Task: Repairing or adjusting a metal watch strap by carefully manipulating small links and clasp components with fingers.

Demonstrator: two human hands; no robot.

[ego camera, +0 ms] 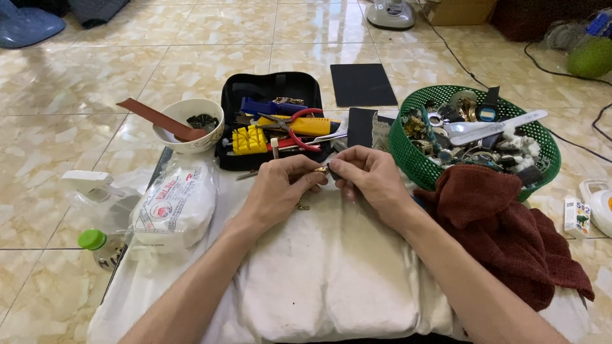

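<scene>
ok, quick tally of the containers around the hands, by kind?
Green mesh basket of watch parts: 1
Black zip tool case, open: 1
White bowl: 1
White plastic bag: 1
Green-capped bottle: 1
Total: 5
Left hand and right hand pinch a small gold piece.

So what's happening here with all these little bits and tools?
A person sits over a white cloth, both hands pinching a small gold-coloured metal piece between them. The left hand and right hand meet at its ends. Behind lie an open black tool case and a green basket of small parts.
</scene>
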